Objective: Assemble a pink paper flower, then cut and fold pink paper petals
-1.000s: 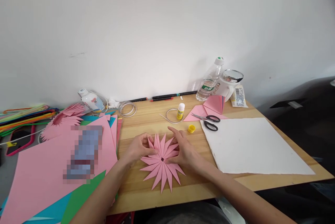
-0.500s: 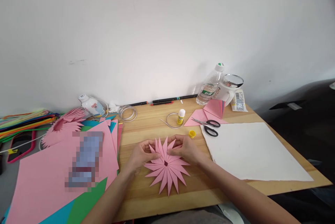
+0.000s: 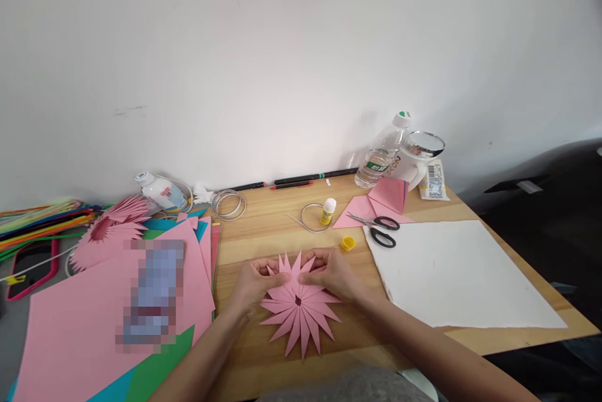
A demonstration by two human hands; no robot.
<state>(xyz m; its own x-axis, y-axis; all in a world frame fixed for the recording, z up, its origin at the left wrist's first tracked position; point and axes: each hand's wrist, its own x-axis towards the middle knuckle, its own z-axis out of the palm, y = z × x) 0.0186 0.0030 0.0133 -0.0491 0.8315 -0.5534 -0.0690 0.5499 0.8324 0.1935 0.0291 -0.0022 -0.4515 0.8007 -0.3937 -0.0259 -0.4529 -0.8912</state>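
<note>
A pink folded-paper flower [image 3: 301,320] with many pointed petals and a small hole at its middle is between my hands, over the wooden table. My left hand [image 3: 261,280] pinches its upper left petals, thumb on top and fingers behind. From the other side my right hand [image 3: 329,270] grips the upper right petals in the same way, the two thumbs close together. Beyond my hands a glue stick [image 3: 328,211] stands upright with its white top, and its yellow cap [image 3: 348,243] lies nearer. Black-handled scissors [image 3: 383,231] rest to the right.
Left are pink sheets [image 3: 70,327], a pleated pink paper piece [image 3: 110,226], a phone [image 3: 32,264] and pipe cleaners [image 3: 42,226]. A white sheet [image 3: 465,273] covers the right side. A water bottle [image 3: 380,154], a mug [image 3: 409,163] and pens [image 3: 296,181] stand or lie by the wall.
Both hands keep hold of the paper flower. The thumbs have shifted slightly on the upper petals, the right one a little inward. The view has tilted slightly.
</note>
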